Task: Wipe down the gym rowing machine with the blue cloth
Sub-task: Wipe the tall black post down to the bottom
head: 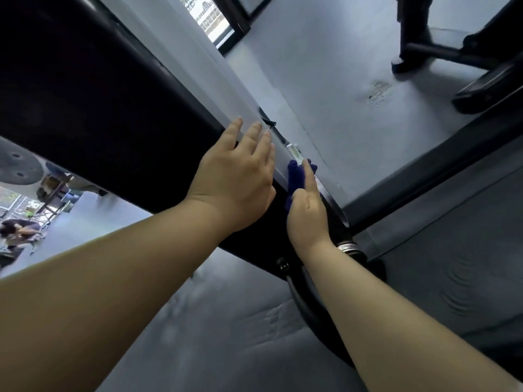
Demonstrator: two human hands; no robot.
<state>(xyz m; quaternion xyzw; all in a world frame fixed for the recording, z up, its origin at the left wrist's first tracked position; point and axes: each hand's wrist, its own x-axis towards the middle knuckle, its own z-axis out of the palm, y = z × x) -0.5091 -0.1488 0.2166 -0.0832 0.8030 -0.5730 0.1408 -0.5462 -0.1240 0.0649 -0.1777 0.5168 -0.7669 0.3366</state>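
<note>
The rowing machine's long black body point(93, 103) runs diagonally from the upper left down to the centre, with a pale grey rail point(203, 77) along its right side. My left hand point(237, 176) lies flat on the black body where it meets the rail, fingers straight. Just to its right, my right hand point(307, 205) presses the blue cloth point(295, 176) against the lower end of the rail. The cloth is bunched under my fingers and only partly shows. How my right fingers lie under the cloth is hidden.
Grey rubber floor point(325, 66) surrounds the machine. A black base bar point(424, 171) runs off to the right. Black legs of other equipment point(441, 49) stand at the upper right. A person point(19, 230) crouches far off at the left edge.
</note>
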